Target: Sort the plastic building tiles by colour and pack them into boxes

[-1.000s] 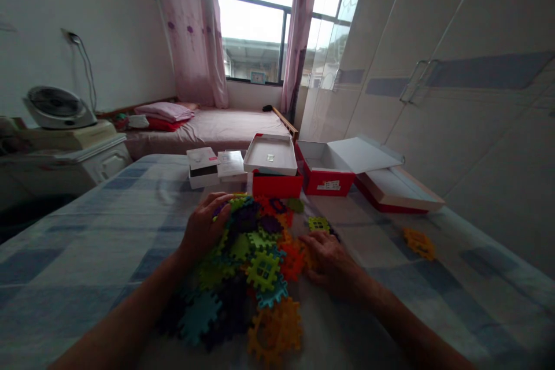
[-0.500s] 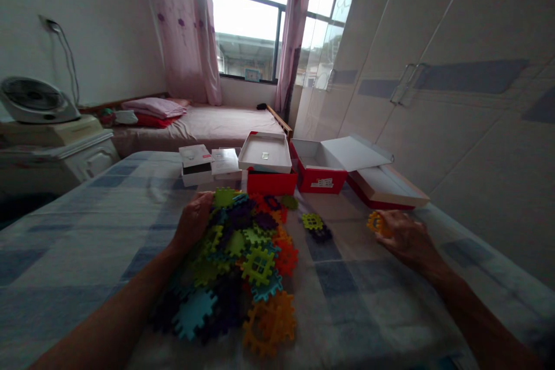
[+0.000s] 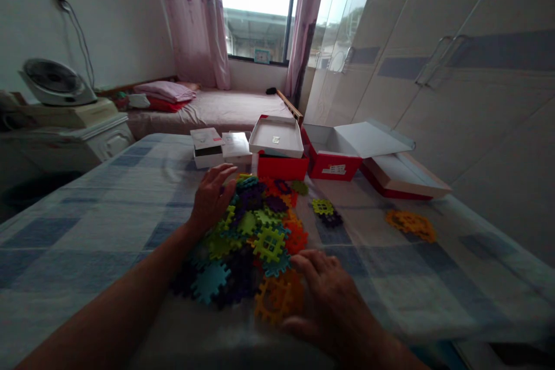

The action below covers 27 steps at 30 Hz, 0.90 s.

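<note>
A heap of gear-edged plastic building pieces point(image 3: 247, 223) in green, purple, blue, red and orange lies on the checked cloth. My left hand point(image 3: 211, 199) rests at the heap's upper left edge, fingers stretched out, holding nothing that I can see. Low on the right side, my right hand point(image 3: 332, 295) has its thumb and fingers apart beside some orange pieces point(image 3: 274, 299). It seems to hold nothing. Farther right lies a separate group of orange pieces point(image 3: 411, 225). A green piece point(image 3: 322, 206) and a dark purple piece point(image 3: 332, 219) overlap between that group and the heap.
Along the back stand small white boxes point(image 3: 208, 159), a red box point(image 3: 282, 169) with a tilted lid point(image 3: 276, 134), and an open red box point(image 3: 332, 169). Another box part point(image 3: 407, 176) lies to their right. Beyond the table point(image 3: 113, 208) are a bed and a wardrobe.
My right hand has let go of an orange piece at the right and moved left to the heap's lower side. My left hand's fingers are now more stretched out. The view has shifted slightly.
</note>
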Each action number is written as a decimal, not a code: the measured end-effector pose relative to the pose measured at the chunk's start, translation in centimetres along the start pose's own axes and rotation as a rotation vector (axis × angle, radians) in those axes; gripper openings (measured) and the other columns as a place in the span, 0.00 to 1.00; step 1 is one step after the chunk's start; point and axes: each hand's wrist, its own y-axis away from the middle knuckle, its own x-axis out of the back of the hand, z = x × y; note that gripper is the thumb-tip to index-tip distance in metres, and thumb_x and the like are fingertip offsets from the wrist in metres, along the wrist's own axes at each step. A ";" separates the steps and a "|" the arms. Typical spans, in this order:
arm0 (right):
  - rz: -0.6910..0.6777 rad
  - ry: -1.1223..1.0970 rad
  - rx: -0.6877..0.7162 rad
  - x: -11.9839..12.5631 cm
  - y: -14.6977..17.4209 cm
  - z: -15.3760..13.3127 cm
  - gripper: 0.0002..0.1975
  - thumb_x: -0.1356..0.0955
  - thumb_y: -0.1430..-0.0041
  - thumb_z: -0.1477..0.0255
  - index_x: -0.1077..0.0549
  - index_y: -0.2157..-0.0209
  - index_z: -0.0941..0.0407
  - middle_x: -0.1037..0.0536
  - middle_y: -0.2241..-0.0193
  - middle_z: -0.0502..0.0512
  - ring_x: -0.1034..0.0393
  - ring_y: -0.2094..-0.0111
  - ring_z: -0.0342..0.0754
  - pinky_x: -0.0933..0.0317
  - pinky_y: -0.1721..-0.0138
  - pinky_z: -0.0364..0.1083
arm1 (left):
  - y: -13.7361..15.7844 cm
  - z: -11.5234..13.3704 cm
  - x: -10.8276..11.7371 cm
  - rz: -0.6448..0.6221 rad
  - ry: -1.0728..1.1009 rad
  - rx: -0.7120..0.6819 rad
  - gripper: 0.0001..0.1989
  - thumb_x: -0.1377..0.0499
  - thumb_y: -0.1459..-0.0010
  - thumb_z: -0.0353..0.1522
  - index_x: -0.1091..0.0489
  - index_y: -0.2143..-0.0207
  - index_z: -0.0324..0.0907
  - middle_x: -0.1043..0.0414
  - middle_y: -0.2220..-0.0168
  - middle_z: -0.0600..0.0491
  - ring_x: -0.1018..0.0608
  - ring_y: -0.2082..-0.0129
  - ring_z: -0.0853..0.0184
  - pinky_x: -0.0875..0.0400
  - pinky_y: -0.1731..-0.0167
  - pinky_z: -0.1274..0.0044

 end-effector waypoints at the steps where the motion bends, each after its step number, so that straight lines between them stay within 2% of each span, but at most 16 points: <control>1: 0.019 0.008 -0.012 -0.4 -0.2 -0.1 0.34 0.24 0.63 0.63 0.36 0.52 0.54 0.28 0.55 0.60 0.33 0.56 0.59 0.38 0.55 0.57 | 0.0 0.6 0.3 -0.025 0.003 -0.075 0.16 0.51 0.39 0.36 0.33 0.51 0.42 0.34 0.48 0.47 0.34 0.46 0.63 0.41 0.44 0.67; 5: 0.005 -0.030 -0.096 -0.7 -0.6 1.1 0.26 0.29 0.55 0.71 0.35 0.51 0.54 0.28 0.57 0.59 0.32 0.57 0.56 0.38 0.56 0.54 | 0.4 3.3 0.9 -0.186 0.081 -0.371 0.13 0.46 0.42 0.33 0.30 0.54 0.45 0.31 0.49 0.49 0.34 0.45 0.62 0.40 0.44 0.66; 8: -0.013 -0.116 -0.178 -0.2 -0.6 2.5 0.19 0.34 0.50 0.76 0.34 0.55 0.55 0.27 0.58 0.58 0.31 0.57 0.53 0.38 0.56 0.51 | 1.1 5.5 0.7 -0.372 0.163 -0.550 0.17 0.44 0.43 0.35 0.32 0.51 0.46 0.32 0.47 0.49 0.35 0.43 0.61 0.41 0.44 0.65; 11: -0.015 -0.208 -0.240 0.4 -0.3 4.1 0.09 0.38 0.45 0.76 0.32 0.62 0.55 0.26 0.63 0.54 0.30 0.63 0.48 0.38 0.61 0.47 | 1.7 7.0 0.3 -0.520 0.207 -0.645 0.23 0.42 0.46 0.40 0.34 0.48 0.46 0.34 0.45 0.49 0.37 0.42 0.59 0.43 0.43 0.64; 13: -0.003 -0.253 -0.290 1.1 -0.2 5.0 0.06 0.39 0.42 0.73 0.32 0.67 0.55 0.26 0.69 0.52 0.31 0.68 0.46 0.39 0.66 0.45 | 1.8 7.2 0.2 -0.560 0.212 -0.638 0.21 0.42 0.46 0.40 0.33 0.49 0.47 0.32 0.46 0.49 0.37 0.42 0.59 0.43 0.42 0.64; 17: 0.066 -0.407 -0.399 2.6 -0.1 5.2 0.10 0.41 0.41 0.67 0.32 0.71 0.55 0.29 0.76 0.49 0.33 0.73 0.45 0.40 0.72 0.43 | 1.8 6.6 -0.2 -0.529 0.218 -0.573 0.11 0.43 0.45 0.35 0.29 0.59 0.45 0.27 0.53 0.50 0.32 0.45 0.61 0.39 0.45 0.66; 20: 0.064 -0.514 -0.281 2.5 0.0 3.4 0.08 0.40 0.41 0.69 0.31 0.69 0.54 0.26 0.65 0.52 0.30 0.63 0.47 0.36 0.62 0.45 | 1.7 6.2 -0.5 -0.491 0.224 -0.534 0.06 0.44 0.45 0.32 0.30 0.64 0.43 0.26 0.57 0.49 0.30 0.48 0.63 0.36 0.47 0.67; 23: 0.077 -0.418 -0.101 0.8 0.0 1.2 0.04 0.37 0.43 0.74 0.31 0.67 0.53 0.29 0.53 0.55 0.36 0.49 0.51 0.40 0.49 0.52 | 1.7 6.1 -0.7 -0.454 0.225 -0.501 0.04 0.45 0.45 0.30 0.31 0.67 0.43 0.26 0.58 0.50 0.29 0.50 0.65 0.36 0.48 0.68; 27: 0.141 -0.219 0.019 -1.8 -0.1 0.1 0.07 0.35 0.46 0.78 0.32 0.66 0.53 0.30 0.51 0.56 0.43 0.44 0.54 0.44 0.46 0.57 | 1.9 6.0 -0.9 -0.419 0.222 -0.477 0.03 0.45 0.45 0.29 0.33 0.68 0.42 0.26 0.60 0.50 0.28 0.52 0.65 0.35 0.49 0.69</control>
